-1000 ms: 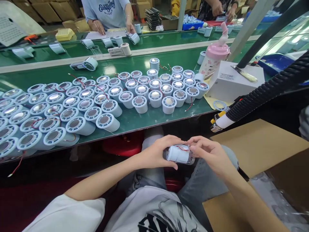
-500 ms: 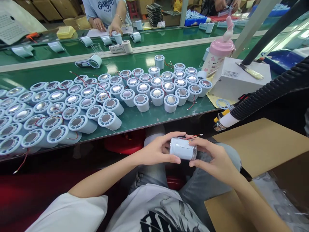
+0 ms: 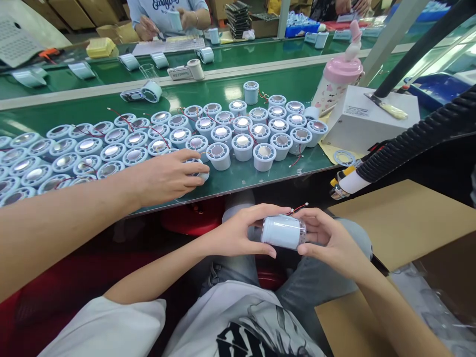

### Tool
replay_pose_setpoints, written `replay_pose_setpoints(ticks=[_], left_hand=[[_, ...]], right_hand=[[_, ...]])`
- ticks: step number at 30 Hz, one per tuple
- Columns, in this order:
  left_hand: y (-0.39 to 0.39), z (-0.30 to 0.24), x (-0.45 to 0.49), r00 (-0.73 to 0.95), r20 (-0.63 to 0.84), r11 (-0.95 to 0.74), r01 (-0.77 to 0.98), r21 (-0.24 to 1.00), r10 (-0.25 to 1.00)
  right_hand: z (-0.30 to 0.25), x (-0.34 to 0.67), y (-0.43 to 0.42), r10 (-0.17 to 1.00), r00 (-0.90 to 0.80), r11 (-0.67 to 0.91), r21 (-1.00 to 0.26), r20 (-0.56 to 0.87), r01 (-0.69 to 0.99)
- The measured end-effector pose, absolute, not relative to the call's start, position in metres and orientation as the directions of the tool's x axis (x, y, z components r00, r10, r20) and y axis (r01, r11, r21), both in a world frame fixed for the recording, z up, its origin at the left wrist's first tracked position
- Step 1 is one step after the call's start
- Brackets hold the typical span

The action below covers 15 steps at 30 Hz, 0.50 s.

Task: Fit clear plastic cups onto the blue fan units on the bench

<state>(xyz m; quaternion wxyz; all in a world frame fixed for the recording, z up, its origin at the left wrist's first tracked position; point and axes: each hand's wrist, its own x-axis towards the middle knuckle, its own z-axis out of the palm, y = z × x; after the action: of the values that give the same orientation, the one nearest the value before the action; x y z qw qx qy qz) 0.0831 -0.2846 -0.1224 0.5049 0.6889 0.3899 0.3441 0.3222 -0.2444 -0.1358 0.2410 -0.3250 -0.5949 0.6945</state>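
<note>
Over my lap, a light-blue plastic cylinder [image 3: 280, 231] lies on its side between my two hands. It has a clear plastic cover, most visible at its right end. My left hand [image 3: 247, 232] grips the left end, thumb below and fingers above. My right hand [image 3: 329, 238] holds the clear right end between thumb and fingers. Thin red and black wires [image 3: 298, 208] with a small white plug stick up behind it. Several similar upright cylinders [image 3: 242, 147] with round metallic centres stand in rows on the green table [image 3: 226, 182].
Another person's hand [image 3: 167, 176] reaches in from the left onto a cylinder at the table edge. To the right are a black corrugated hose [image 3: 412, 136], a grey-white box [image 3: 375, 119], a pink-lidded bottle [image 3: 336, 82] and open cardboard [image 3: 412, 223]. Across the table, a co-worker [image 3: 169, 20] handles a cylinder.
Another person's arm has come in from the left, its hand on a front cylinder. My right fingers have shifted toward the clear end. The co-worker opposite has raised a cylinder.
</note>
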Motion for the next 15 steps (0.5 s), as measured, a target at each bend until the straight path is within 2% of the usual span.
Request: replay_pose_setpoints(ticks=[9, 12, 15], left_hand=[[-0.285, -0.121, 0.082, 0.467, 0.094, -0.218, 0.217, 0.951, 0.879], [-0.286, -0.121, 0.082, 0.454, 0.019, -0.117, 0.190, 0.975, 0.891], [-0.281, -0.128, 0.085, 0.436, -0.051, 0.031, 0.053, 0.998, 0.898]], right_hand=[[-0.139, 0.319, -0.244, 0.688, -0.664, -0.377, -0.926, -0.294, 0.020], [-0.143, 0.317, -0.245, 0.670, -0.667, -0.458, -0.889, -0.326, -0.025], [-0.153, 0.316, -0.247, 0.700, -0.626, -0.505, -0.858, -0.345, -0.091]])
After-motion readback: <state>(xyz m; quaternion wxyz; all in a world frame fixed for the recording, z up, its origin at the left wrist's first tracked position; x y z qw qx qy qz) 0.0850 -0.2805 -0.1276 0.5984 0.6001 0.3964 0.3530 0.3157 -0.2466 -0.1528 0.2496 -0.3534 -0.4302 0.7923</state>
